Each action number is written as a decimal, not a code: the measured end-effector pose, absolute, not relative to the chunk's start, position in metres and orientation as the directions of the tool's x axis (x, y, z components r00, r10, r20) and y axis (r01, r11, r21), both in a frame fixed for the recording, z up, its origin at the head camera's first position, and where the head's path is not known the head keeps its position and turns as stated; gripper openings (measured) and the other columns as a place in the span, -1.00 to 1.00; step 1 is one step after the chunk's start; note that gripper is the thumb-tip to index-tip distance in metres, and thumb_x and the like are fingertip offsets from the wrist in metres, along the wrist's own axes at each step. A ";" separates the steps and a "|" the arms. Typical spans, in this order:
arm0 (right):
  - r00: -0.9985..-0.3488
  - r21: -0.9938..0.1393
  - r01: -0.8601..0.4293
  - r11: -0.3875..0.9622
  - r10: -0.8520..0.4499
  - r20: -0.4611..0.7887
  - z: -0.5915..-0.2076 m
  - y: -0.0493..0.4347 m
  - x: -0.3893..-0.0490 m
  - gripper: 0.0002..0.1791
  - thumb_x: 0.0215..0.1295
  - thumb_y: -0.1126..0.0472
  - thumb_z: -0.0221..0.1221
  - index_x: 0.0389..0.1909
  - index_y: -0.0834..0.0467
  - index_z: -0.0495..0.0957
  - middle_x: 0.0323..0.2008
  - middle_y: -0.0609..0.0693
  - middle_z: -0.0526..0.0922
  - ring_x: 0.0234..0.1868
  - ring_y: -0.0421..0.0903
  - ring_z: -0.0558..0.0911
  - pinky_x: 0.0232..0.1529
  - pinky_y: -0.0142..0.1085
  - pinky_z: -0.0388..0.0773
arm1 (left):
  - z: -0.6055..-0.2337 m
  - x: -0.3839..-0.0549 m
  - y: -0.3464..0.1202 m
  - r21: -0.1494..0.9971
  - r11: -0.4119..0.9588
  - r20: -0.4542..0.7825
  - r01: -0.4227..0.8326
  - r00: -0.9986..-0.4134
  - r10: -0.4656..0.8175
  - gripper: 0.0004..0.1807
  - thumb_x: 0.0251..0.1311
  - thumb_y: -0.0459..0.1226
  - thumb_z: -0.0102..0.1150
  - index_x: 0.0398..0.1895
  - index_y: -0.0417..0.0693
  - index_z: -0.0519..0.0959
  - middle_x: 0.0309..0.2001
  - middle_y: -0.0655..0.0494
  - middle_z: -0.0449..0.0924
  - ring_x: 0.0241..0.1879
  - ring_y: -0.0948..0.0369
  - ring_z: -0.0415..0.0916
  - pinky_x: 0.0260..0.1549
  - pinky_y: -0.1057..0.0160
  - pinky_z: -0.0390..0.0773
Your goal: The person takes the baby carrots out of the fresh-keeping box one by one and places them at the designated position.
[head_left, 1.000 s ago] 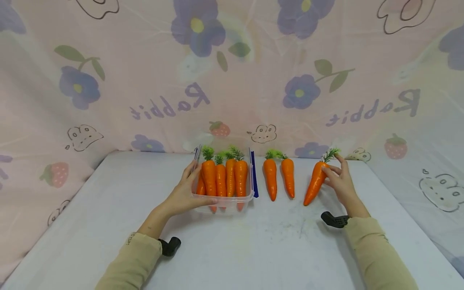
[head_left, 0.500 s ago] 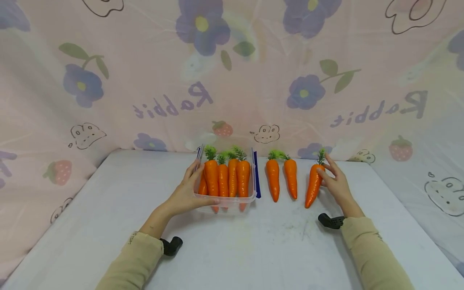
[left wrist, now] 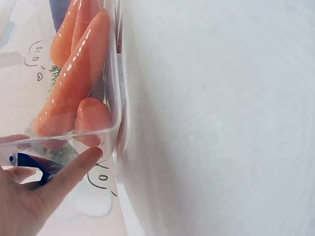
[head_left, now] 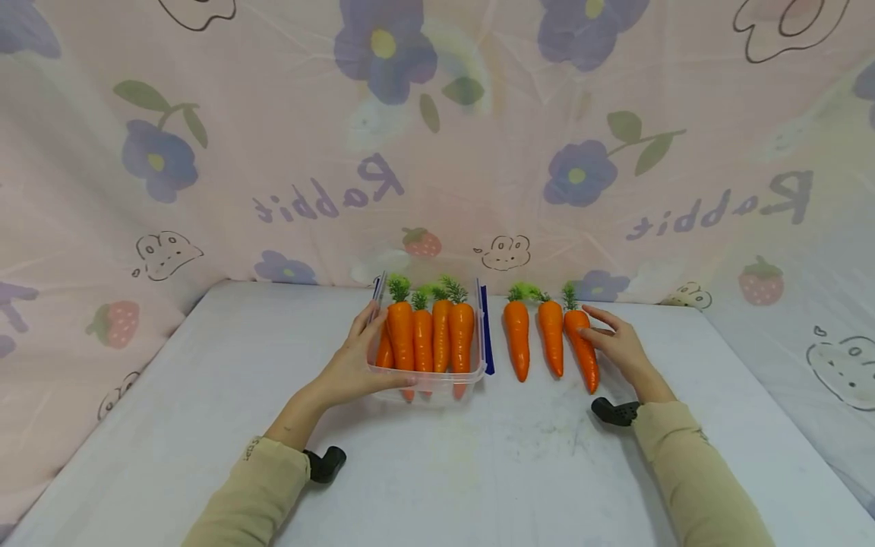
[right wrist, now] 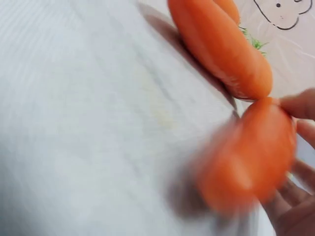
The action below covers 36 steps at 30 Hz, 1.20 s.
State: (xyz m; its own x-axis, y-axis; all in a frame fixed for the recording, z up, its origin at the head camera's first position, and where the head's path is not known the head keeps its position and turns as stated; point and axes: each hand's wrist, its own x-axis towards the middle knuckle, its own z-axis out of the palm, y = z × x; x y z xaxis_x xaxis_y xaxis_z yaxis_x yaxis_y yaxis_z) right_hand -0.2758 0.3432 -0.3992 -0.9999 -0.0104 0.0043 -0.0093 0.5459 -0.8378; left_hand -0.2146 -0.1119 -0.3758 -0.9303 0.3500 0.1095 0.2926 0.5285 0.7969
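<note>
My left hand (head_left: 350, 371) holds a clear plastic container (left wrist: 117, 88) at its left side, thumb along the front wall and fingers beside a blue clip (left wrist: 32, 162). Several orange carrots with green tops (head_left: 403, 334) stand leaning inside it, tips down. To the right, my right hand (head_left: 620, 348) pinches a carrot (head_left: 583, 351) near its top; its tip points toward the front right. In the right wrist view that carrot (right wrist: 251, 157) is blurred, its top end right at a neighbouring carrot (right wrist: 221, 46).
Two more carrots lie side by side on the white table (head_left: 437, 471), one near the container (head_left: 518, 342) and one beside the held carrot (head_left: 551, 338). A blue clip flap (head_left: 488, 330) sticks out at the container's right. A patterned cloth (head_left: 437, 190) hangs behind.
My right hand has moved left with the carrot, bringing it next to the other two. Its tip has swung from front left to front right. The left hand stays on the container.
</note>
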 end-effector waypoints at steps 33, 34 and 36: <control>-0.981 -0.695 -0.026 0.718 0.116 0.156 -0.382 0.313 -0.277 -0.30 0.42 -0.04 0.03 0.45 0.19 0.13 0.40 0.37 0.13 0.34 0.33 0.23 0.29 0.18 0.27 | -0.375 -0.214 -0.112 0.798 0.525 0.115 0.297 -0.929 0.352 0.27 -0.15 0.12 0.48 0.54 -0.03 -0.11 0.55 0.05 -0.45 0.50 -0.14 -0.26 0.31 -0.32 0.06; -0.979 -0.703 -0.035 0.710 0.116 0.166 -0.379 0.310 -0.276 -0.30 0.41 -0.05 0.04 0.45 0.18 0.14 0.40 0.36 0.13 0.35 0.33 0.23 0.29 0.18 0.27 | -0.375 -0.214 -0.112 0.797 0.525 0.115 0.298 -0.929 0.353 0.27 -0.15 0.12 0.48 0.54 -0.03 -0.11 0.55 0.06 -0.45 0.50 -0.14 -0.26 0.31 -0.32 0.06; -0.976 -0.730 -0.052 0.682 0.120 0.181 -0.374 0.303 -0.274 -0.30 0.40 -0.06 0.07 0.45 0.15 0.15 0.42 0.32 0.13 0.35 0.31 0.24 0.29 0.16 0.27 | -0.375 -0.215 -0.112 0.798 0.526 0.113 0.295 -0.930 0.351 0.27 -0.15 0.12 0.47 0.54 -0.02 -0.11 0.55 0.08 -0.46 0.50 -0.13 -0.26 0.31 -0.32 0.06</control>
